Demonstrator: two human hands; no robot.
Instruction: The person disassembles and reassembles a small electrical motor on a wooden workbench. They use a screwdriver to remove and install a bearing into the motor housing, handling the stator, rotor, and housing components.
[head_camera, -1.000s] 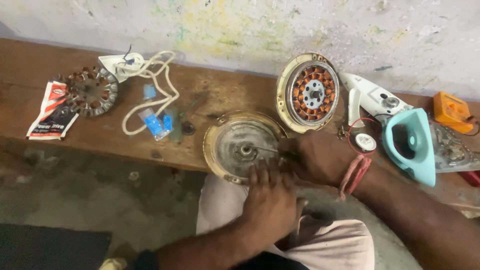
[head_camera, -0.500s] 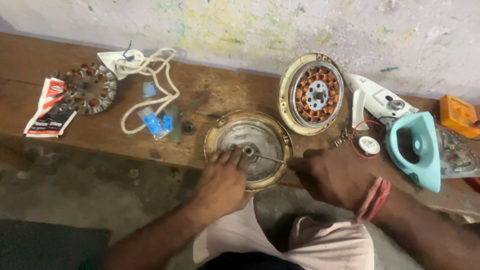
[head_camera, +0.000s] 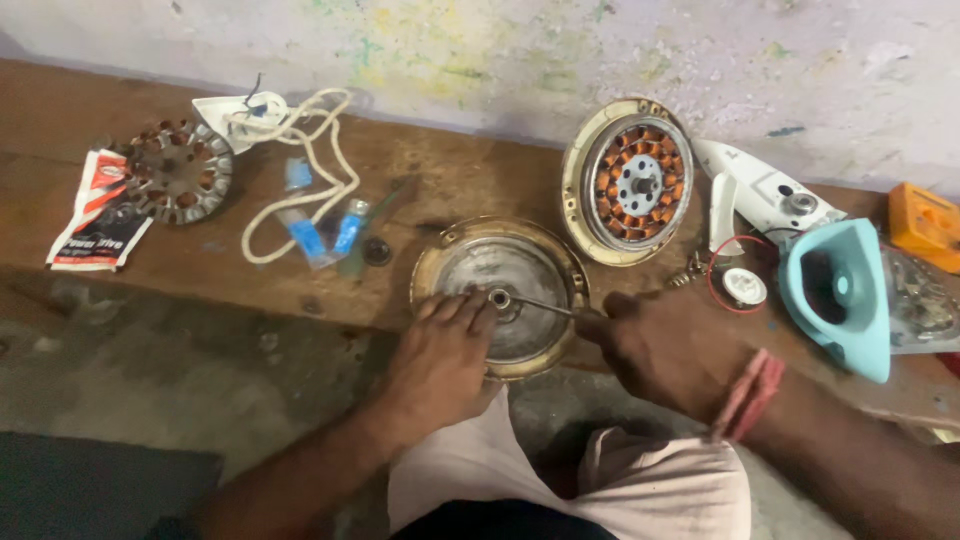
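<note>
Head view, lower centre: the left hand (head_camera: 440, 360) has slid leftward onto the round brass-rimmed metal fan cover (head_camera: 502, 290), fingers pressed flat, while the right hand (head_camera: 665, 350) keeps pinching the thin metal tool (head_camera: 545, 305) at its hub.

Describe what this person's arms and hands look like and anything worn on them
Both forearms are bare, with no sleeves or gloves in view. The left hand wears nothing: no ring, watch or band shows on it. The right hand has a bundle of red and pinkish threads wound several times around its wrist. No watch or rings are visible there either.
</note>
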